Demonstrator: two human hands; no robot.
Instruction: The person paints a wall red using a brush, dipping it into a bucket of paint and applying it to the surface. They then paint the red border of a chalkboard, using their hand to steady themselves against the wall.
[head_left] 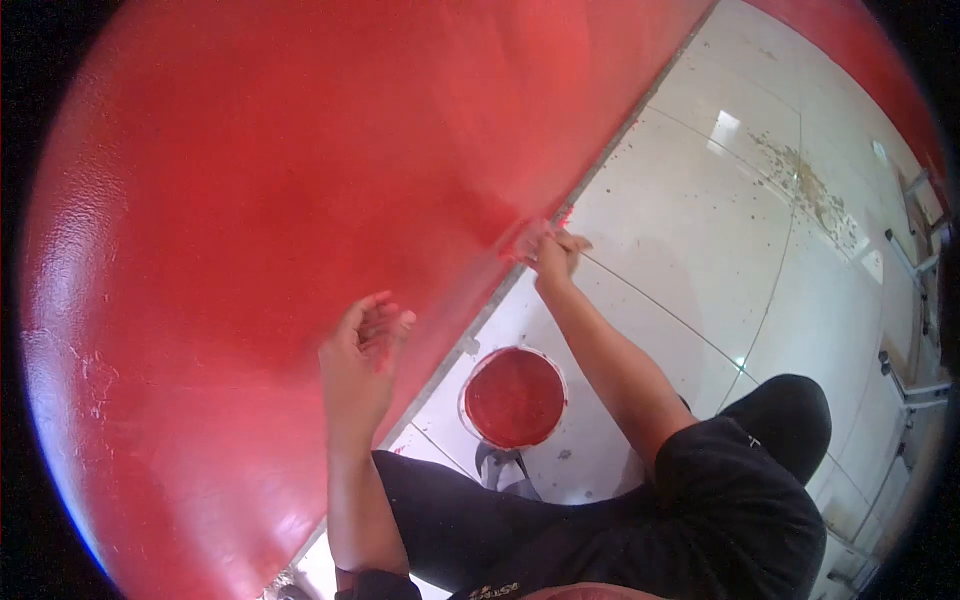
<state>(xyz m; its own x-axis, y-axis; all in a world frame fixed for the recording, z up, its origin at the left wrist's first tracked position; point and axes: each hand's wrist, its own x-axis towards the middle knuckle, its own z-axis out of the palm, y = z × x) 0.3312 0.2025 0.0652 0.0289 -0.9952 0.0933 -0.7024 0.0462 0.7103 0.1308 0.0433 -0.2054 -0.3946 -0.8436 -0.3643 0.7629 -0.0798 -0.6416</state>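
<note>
My right hand (555,250) is closed round something red and blurred at the foot of the red wall (300,200), where the wall meets the tiled floor. What it grips is too smeared to name. My left hand (368,335) is raised in front of the wall, fingers curled loosely and apart, with nothing in it. A round bucket (515,397) of red paint stands on the floor between my two forearms, close to the wall's edge.
White floor tiles (690,210) with brown specks and stains run along the wall. Metal-framed furniture (915,390) stands at the far right. My dark-clothed legs lie just below the bucket, beside a grey object (500,468).
</note>
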